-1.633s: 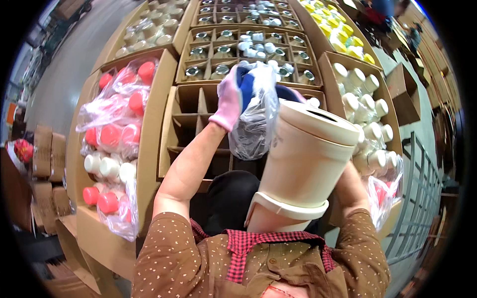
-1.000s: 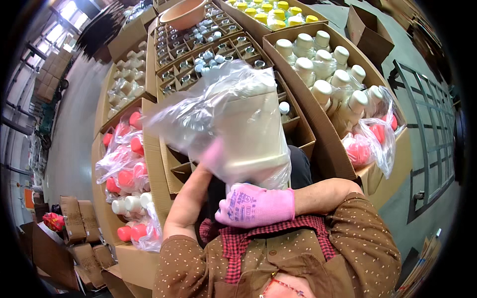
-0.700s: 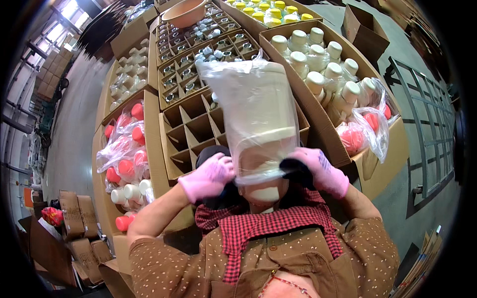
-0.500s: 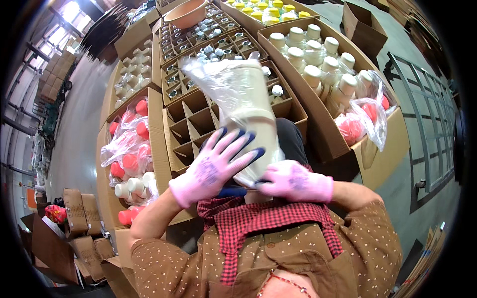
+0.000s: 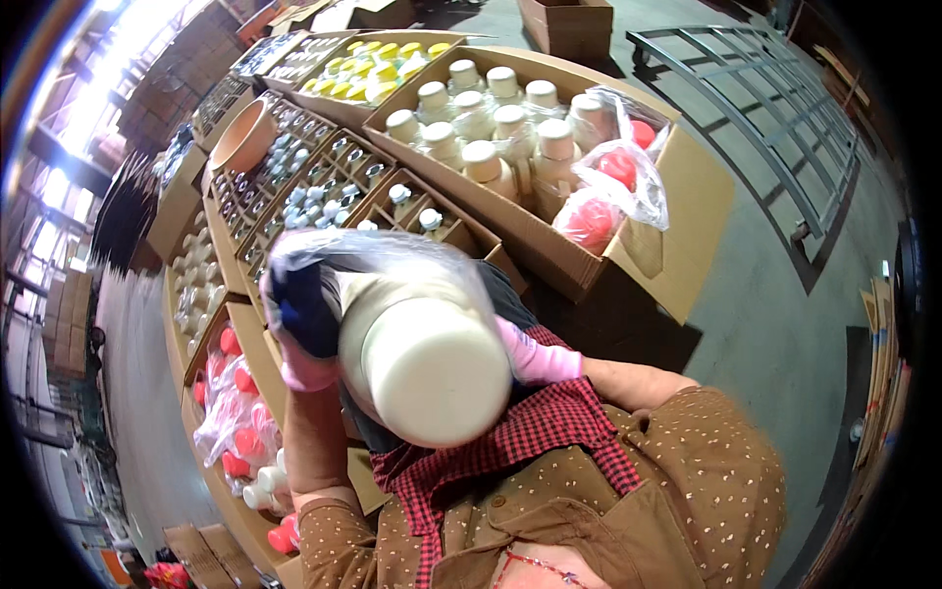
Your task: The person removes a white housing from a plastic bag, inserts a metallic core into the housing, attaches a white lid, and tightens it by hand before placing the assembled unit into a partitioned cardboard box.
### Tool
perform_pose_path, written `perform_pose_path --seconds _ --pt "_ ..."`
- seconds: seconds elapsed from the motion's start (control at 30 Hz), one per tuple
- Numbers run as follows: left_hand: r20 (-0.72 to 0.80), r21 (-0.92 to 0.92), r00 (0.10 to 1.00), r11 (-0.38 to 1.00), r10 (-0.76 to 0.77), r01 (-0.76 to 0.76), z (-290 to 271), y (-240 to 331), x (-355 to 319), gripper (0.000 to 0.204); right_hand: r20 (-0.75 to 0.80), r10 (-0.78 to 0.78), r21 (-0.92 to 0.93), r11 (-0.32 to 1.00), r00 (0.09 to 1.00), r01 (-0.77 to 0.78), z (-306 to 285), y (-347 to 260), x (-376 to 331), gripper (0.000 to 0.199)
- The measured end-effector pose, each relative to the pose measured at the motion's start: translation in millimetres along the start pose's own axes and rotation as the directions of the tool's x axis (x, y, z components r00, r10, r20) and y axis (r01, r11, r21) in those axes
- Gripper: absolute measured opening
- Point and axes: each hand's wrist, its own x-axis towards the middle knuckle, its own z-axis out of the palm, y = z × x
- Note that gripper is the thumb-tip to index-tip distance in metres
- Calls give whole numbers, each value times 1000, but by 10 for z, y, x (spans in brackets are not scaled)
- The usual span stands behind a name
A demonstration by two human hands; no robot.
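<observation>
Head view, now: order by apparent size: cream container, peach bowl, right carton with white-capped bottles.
Right carton
Cream container
Peach bowl
The container is nearest the camera, so true sizes are unsure.

The tub (image 5: 442,373) looks like smooth plastic; its bag (image 5: 392,250) is shiny, thin plastic; the boxes (image 5: 687,216) are dull cardboard; the apron (image 5: 520,420), cloth.

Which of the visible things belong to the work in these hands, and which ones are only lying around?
Work in hand: cream container, clear plastic bag, left hand, right hand.
Apparently only lying around: metal frame, brown box, peach bowl.
</observation>
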Motion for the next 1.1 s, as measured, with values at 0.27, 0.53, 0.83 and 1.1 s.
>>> perform_pose_path --seconds 0.27,0.53,0.83,1.1 --pt "550 273 760 785 347 -556 1190 -113 1157 38 -470 -513 -403 849 719 342 -1072 -512 573 23" --pt "628 -7 758 973 -175 230 1541 -1649 1264 40 -760 230 407 898 608 168 -1748 628 689 26" --pt "737 674 474 469 -482 -571 1333 -2828 439 34 -804 32 -50 991 594 -122 -2564 -100 909 20" --pt "805 500 493 825 -330 -264 874 -1994 460 36 -525 811 270 446 258 -853 -3449 1211 1313 20"
